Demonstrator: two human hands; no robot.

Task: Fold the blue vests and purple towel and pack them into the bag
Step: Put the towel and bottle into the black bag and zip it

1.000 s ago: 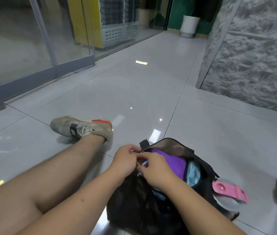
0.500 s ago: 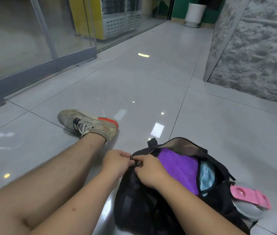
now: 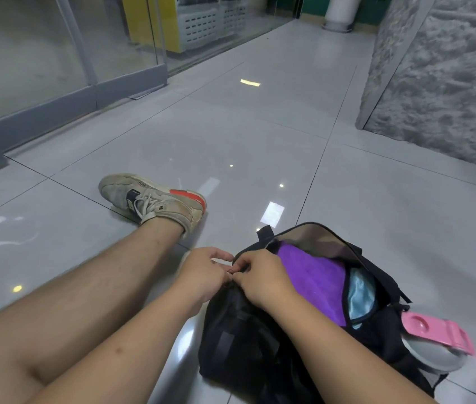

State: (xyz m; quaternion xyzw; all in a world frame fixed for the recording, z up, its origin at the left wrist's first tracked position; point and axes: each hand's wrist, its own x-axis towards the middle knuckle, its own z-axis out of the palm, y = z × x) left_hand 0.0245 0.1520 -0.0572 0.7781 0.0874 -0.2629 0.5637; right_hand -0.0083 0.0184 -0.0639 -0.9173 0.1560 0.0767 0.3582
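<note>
A black bag [image 3: 248,339] lies on the tiled floor between my legs, its main opening gaping. Inside it the folded purple towel [image 3: 312,278] fills the left part, and light blue vest fabric [image 3: 360,298] shows beside it on the right. My left hand [image 3: 201,275] and my right hand [image 3: 263,279] meet at the near left end of the opening. Both pinch the bag's edge there around a small zipper pull [image 3: 231,272], fingertips almost touching.
A pink-lidded grey bottle [image 3: 435,342] sticks out of the bag's right side pocket. My left leg with a beige and red shoe [image 3: 155,199] stretches across the floor at left. A glass partition [image 3: 56,53] runs along the left; a rough stone wall [image 3: 449,83] stands at right.
The view has shifted slightly so the bag sits further right. Both hands slid from over the towel to the bag's left end and now pinch the zipper area.
</note>
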